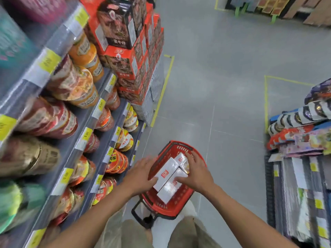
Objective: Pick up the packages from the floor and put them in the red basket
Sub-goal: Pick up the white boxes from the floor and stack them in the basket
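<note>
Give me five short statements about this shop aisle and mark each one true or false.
1. The red basket holds white packages. True.
2. The left hand hangs at the person's side. False: it reaches to the basket's edge and touches a package.
3. The right hand lies spread over the packages in the basket. True.
4. The basket stands on a shelf. False: it stands on the grey floor.
5. Noodle cups fill the shelves on the person's left. True.
</note>
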The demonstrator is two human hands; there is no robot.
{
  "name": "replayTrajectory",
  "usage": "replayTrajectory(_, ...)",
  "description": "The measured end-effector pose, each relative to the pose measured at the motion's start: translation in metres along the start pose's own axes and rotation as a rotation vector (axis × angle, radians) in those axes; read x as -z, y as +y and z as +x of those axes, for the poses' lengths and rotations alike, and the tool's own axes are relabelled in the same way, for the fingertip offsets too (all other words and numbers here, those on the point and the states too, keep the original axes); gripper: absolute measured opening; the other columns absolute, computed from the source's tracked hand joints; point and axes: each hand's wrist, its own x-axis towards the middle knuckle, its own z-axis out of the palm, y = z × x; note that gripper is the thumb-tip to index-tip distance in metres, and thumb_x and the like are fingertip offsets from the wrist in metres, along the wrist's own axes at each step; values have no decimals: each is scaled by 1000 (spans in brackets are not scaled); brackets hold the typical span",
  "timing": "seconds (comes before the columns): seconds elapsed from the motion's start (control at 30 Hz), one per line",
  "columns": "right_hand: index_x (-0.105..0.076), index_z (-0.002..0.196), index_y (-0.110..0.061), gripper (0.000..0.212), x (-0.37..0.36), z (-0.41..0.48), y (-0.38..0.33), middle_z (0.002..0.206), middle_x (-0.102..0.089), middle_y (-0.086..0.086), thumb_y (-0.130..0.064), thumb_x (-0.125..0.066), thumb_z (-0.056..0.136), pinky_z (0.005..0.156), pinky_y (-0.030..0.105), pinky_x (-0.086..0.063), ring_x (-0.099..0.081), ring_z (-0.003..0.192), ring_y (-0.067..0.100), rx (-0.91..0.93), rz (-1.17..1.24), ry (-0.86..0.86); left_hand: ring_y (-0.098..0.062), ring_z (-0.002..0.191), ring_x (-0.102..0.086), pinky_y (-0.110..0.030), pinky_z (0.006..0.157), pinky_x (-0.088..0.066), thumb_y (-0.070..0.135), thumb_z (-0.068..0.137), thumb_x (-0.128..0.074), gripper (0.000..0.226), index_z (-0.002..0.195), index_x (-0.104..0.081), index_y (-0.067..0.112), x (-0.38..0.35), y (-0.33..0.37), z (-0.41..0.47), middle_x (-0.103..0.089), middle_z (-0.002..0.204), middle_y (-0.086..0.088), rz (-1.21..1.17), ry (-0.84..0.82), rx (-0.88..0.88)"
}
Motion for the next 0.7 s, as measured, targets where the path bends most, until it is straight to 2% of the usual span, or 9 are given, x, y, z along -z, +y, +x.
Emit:
replayTrajectory(0.07, -21, 162, -25, 113, 11, -8, -9, 169, -17, 2, -71, -72, 72, 122, 42, -30, -21, 154, 21, 98, -23, -8, -21, 155, -11, -51, 124, -21, 57, 93, -52, 82, 159, -10, 37, 9, 7, -19, -11, 169, 7, 36, 78, 1)
replayTrajectory(0.13, -26, 161, -23, 118, 23, -10, -17, 167, -23, 4, -83, -59, 64, 122, 40, -30, -26, 153, 24, 208, -56, -18, -21, 156, -8, -52, 123, -19, 58, 93, -50, 81, 159, -8, 36, 12, 12, -39, -9, 169, 4, 67, 175, 28)
replayTrajectory(0.23, -27, 160, -21, 126, 40, -10, -35, 167, -23, 7, -89, -44, 56, 121, 38, -28, -26, 153, 25, 360, -147, -60, -20, 156, -4, -51, 124, -16, 60, 93, -49, 84, 160, -3, 40, 8, 20, -75, -3, 170, 6, 36, 311, 132)
replayTrajectory(0.4, -24, 161, -25, 124, 61, -23, -56, 168, -20, 6, -90, -45, 57, 119, 40, -31, -29, 151, 27, 588, -294, -148, -17, 156, -6, -52, 123, -18, 67, 89, -45, 86, 156, 7, 51, -30, 37, -136, -3, 170, 11, -167, 535, 315)
replayTrajectory(0.5, -21, 161, -22, 120, 63, -45, -74, 169, -17, 7, -87, -57, 67, 120, 41, -29, -23, 154, 27, 725, -369, -204, -17, 155, -8, -44, 126, -14, 67, 90, -41, 83, 160, -3, 42, -55, 58, -182, -3, 170, 8, -200, 643, 428)
replayTrajectory(0.57, -17, 162, -21, 124, 56, -61, -89, 169, -15, 7, -90, -50, 64, 120, 42, -28, -19, 155, 26, 811, -410, -255, -17, 156, -8, -45, 125, -17, 68, 88, -37, 84, 158, 0, 44, -74, 70, -213, -4, 170, 7, -227, 726, 500)
replayTrajectory(0.63, -14, 162, -23, 124, 40, -81, -107, 170, -14, 5, -91, -49, 64, 122, 43, -28, -15, 156, 26, 901, -454, -300, -14, 155, -7, -45, 125, -19, 61, 92, -46, 83, 157, 3, 46, -99, 76, -249, -3, 169, 10, -284, 794, 587)
replayTrajectory(0.7, -13, 162, -27, 116, 24, -99, -120, 170, -10, -1, -81, -63, 73, 124, 44, -27, -12, 157, 23, 980, -451, -340, -11, 154, -7, -41, 125, -18, 55, 95, -53, 84, 156, 3, 50, -122, 81, -278, -3, 168, 14, -335, 855, 670)
